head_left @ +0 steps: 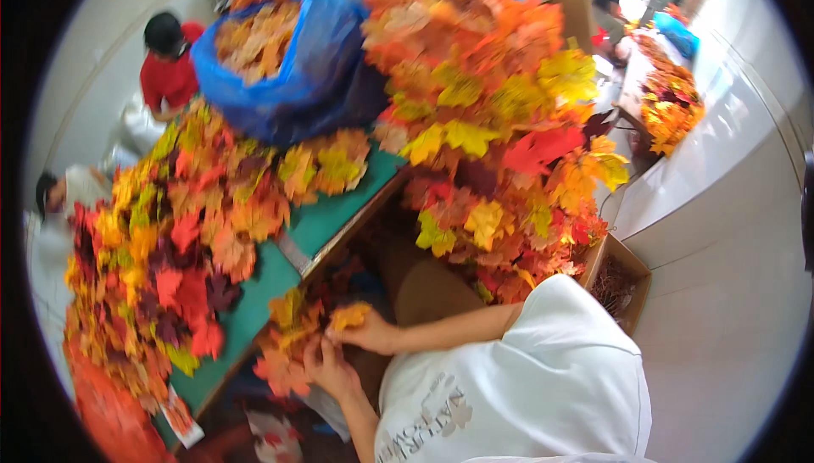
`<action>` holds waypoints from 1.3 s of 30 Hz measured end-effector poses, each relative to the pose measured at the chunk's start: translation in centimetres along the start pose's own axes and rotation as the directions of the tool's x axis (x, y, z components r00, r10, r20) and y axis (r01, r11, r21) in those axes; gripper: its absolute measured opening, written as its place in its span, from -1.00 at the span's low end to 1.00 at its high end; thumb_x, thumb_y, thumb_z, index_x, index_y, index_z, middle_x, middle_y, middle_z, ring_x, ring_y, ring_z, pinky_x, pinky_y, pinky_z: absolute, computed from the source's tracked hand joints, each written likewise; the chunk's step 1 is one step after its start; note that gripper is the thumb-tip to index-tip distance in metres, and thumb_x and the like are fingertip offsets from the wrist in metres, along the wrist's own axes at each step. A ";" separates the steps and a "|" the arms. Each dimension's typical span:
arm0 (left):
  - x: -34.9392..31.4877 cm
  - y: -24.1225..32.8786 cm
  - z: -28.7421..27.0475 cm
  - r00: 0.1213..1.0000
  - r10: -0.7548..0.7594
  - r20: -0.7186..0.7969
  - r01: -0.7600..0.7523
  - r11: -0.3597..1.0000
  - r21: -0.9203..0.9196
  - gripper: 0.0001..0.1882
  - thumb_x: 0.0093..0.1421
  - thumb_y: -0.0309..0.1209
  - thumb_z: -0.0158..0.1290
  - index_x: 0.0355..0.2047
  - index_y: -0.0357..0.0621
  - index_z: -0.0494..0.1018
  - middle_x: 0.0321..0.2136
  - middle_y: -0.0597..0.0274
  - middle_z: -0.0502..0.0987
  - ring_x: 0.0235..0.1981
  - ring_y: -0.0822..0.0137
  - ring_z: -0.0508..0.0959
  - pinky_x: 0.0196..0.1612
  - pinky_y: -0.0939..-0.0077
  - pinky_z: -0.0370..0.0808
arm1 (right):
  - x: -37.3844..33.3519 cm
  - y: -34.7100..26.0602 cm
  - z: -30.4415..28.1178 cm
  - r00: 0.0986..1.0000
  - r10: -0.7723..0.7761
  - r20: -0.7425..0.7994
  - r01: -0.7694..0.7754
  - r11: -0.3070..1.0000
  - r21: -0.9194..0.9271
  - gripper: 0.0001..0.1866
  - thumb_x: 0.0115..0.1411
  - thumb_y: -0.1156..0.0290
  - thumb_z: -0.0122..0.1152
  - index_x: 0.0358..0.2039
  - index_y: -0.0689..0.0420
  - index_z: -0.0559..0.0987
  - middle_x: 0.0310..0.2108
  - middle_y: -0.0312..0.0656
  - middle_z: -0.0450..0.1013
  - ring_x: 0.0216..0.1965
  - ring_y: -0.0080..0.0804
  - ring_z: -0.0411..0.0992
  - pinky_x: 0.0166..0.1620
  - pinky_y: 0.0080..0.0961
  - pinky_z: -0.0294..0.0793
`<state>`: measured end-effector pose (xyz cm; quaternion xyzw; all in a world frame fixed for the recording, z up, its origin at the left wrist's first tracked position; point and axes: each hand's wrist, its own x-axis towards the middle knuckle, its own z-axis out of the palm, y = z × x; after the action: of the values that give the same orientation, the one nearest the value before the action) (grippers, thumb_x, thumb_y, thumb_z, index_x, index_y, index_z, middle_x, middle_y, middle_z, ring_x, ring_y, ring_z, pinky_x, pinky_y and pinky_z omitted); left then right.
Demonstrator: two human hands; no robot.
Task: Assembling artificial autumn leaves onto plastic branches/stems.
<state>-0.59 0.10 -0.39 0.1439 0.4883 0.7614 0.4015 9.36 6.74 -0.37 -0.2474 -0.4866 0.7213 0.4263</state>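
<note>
The right hand's grip [373,333] is closed on a small yellow-orange, maple-shaped leaf [349,316], its blade pointing up-left, while the left hand [332,370] curls against a loose orange bunch of leaves [284,368], its hold and the bunch's long axis unclear. Both hang beside the green worktop [251,295]; they look light, soft and easily creased, best pinched at the stem.

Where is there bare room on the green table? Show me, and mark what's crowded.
The green table is bare between the leaf pile, the grey strip and the near edge; another patch runs beyond the strip, beside leaves near the blue bag. Crowded: the table's left, under the pile.
</note>
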 end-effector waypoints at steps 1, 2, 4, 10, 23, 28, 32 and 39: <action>0.0 0.3 1.1 0.998 0.036 0.052 -0.036 0.999 0.006 -0.85 0.14 -0.63 -0.02 -0.25 -0.34 0.35 -0.31 0.09 0.48 -0.27 0.28 0.52 -0.18 0.49 0.50 | 0.2 -0.1 0.0 0.999 -0.011 -0.040 0.013 0.999 0.042 -0.86 0.07 0.47 0.25 -0.37 0.21 0.49 -0.40 -0.29 0.48 -0.30 -0.58 0.43 -0.20 -0.61 0.43; 0.4 0.1 1.3 0.999 0.035 0.037 -0.035 0.999 0.020 -0.86 0.14 -0.63 -0.02 -0.26 -0.36 0.34 -0.31 0.04 0.48 -0.23 0.25 0.52 -0.15 0.45 0.50 | 0.1 -0.8 0.0 0.987 -0.072 -0.141 0.049 0.986 -0.160 -0.86 0.07 0.47 0.25 -0.36 0.21 0.50 -0.35 -0.29 0.48 -0.28 -0.57 0.43 -0.16 -0.58 0.44; 1.0 0.1 2.1 0.999 0.031 0.015 -0.031 0.999 0.026 -0.83 0.11 -0.62 0.04 -0.27 -0.35 0.37 -0.32 0.11 0.48 -0.29 0.30 0.53 -0.20 0.53 0.50 | 0.8 -1.4 -0.1 0.978 -0.158 -0.133 0.125 0.966 -0.228 -0.89 0.09 0.50 0.22 -0.37 0.21 0.51 -0.39 -0.29 0.48 -0.32 -0.57 0.43 -0.23 -0.60 0.45; 1.4 -1.1 1.1 0.996 0.084 0.026 -0.082 0.995 -0.059 -0.87 0.09 -0.64 0.06 -0.31 -0.27 0.42 -0.41 0.22 0.50 -0.45 0.43 0.51 -0.33 0.60 0.49 | 1.1 1.9 0.2 0.988 0.034 -0.149 -0.018 0.994 0.107 -0.95 0.13 0.55 0.15 -0.37 0.19 0.48 -0.44 -0.34 0.42 -0.42 -0.63 0.38 -0.35 -0.69 0.38; 0.9 -0.3 0.6 1.000 -0.015 0.008 0.015 0.999 -0.030 -0.88 0.08 -0.60 0.10 -0.35 -0.28 0.41 -0.37 0.27 0.47 -0.41 0.48 0.50 -0.29 0.65 0.46 | 0.9 1.7 0.6 0.965 0.258 -0.054 -0.215 0.888 0.406 -0.97 0.19 0.49 0.10 -0.36 0.15 0.46 -0.40 -0.34 0.38 -0.39 -0.61 0.34 -0.31 -0.68 0.37; 0.9 0.2 1.1 0.999 0.005 0.046 -0.002 0.999 -0.048 -0.88 0.08 -0.62 0.09 -0.34 -0.29 0.41 -0.38 0.26 0.49 -0.40 0.49 0.50 -0.28 0.67 0.46 | 1.2 0.5 0.9 0.976 0.210 -0.052 -0.170 0.894 0.415 -0.97 0.16 0.52 0.13 -0.38 0.19 0.49 -0.41 -0.33 0.41 -0.40 -0.59 0.36 -0.30 -0.65 0.40; 0.6 0.2 1.3 1.000 -0.009 0.018 0.010 0.997 -0.071 -0.88 0.08 -0.64 0.08 -0.34 -0.30 0.42 -0.39 0.23 0.50 -0.42 0.46 0.53 -0.29 0.67 0.48 | 1.1 1.6 0.0 0.959 0.283 -0.030 -0.232 0.839 0.493 -0.91 0.15 0.49 0.15 -0.32 0.18 0.51 -0.35 -0.29 0.46 -0.37 -0.57 0.39 -0.28 -0.64 0.44; 0.7 0.0 1.2 1.000 -0.001 0.025 0.003 0.997 -0.079 -0.88 0.08 -0.64 0.08 -0.34 -0.29 0.42 -0.39 0.22 0.50 -0.42 0.46 0.53 -0.30 0.68 0.49 | 1.3 1.6 -0.1 0.953 0.298 -0.044 -0.244 0.849 0.468 -0.90 0.14 0.50 0.17 -0.31 0.19 0.51 -0.36 -0.28 0.45 -0.41 -0.57 0.39 -0.30 -0.65 0.45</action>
<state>-0.28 1.42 0.04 0.1370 0.4528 0.7779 0.4136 8.15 7.60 -1.77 -0.2474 -0.2377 0.8529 0.3934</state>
